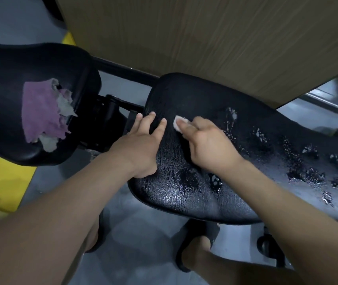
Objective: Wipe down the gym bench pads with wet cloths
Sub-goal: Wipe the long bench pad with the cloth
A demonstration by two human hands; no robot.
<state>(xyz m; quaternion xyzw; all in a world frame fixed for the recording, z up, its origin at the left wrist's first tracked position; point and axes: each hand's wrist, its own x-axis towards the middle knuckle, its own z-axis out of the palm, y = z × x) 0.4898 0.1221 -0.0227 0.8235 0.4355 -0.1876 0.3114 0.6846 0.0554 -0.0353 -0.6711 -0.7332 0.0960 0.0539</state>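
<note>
Long pad point(194, 95): black, textured vinyl, runs from centre frame off to the right. Surface is wet, w/ beads & small pools of water, thickest on its right half. R hand point(207, 145) is on the pad's left part, fingers curled tight round a small white cloth point(179, 122) & pressing it to the vinyl. Only a bit of the cloth shows past the fingertips. L hand point(141, 145) lies just left of the R hand, at the pad's left edge. Its fingers are straight & spread, flat on the surface, gripping nothing, w/ the palm at the rim. The hands are near each other but not touching.

Left of the long pad, across a gap w/ a black hinge bracket point(106, 114) in it, sits the short pad point(3, 89), also black. A purple-grey cloth point(40, 112) lies on it, crumpled, ragged edge toward the long pad, no hand on it.

Behind the long pad is a wood-grain panel point(205, 38), whose lower edge crosses over the pad's far side. Below the pad: grey floor point(147, 233) & the person's foot point(194, 256) in a black sandal. A yellow floor strip point(5, 182) lies under the short pad, well left of the long pad.
</note>
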